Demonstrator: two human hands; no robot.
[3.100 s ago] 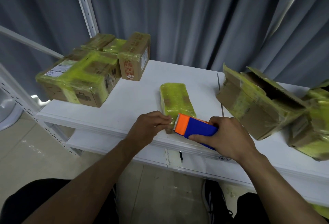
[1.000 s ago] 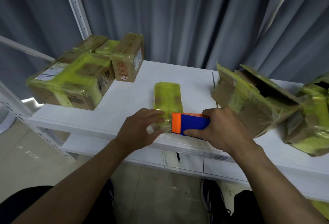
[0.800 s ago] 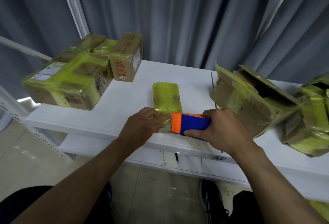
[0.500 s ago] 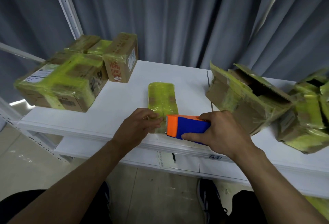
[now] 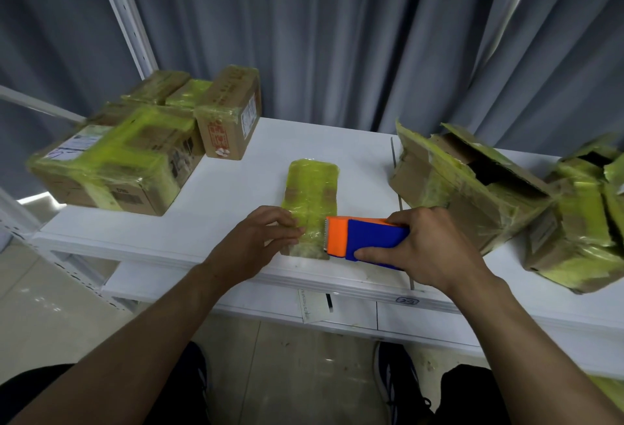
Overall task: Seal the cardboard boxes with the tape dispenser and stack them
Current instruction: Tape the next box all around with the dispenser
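A small flat cardboard box (image 5: 312, 193) wrapped in yellow-green tape lies lengthwise near the front edge of the white table (image 5: 236, 181). My left hand (image 5: 260, 239) presses on its near left side, fingers bent over the tape. My right hand (image 5: 425, 249) grips the blue and orange tape dispenser (image 5: 363, 242), whose toothed orange end touches the box's near right edge.
A stack of taped boxes (image 5: 114, 161) and an upright brown box (image 5: 229, 114) stand at the back left. A large open box with raised flaps (image 5: 466, 185) and another taped box (image 5: 580, 218) sit at the right. Grey curtains hang behind.
My head has shifted, so the scene has slid a little. Both hands stay at the box's near end, and the dispenser stays against its right edge.
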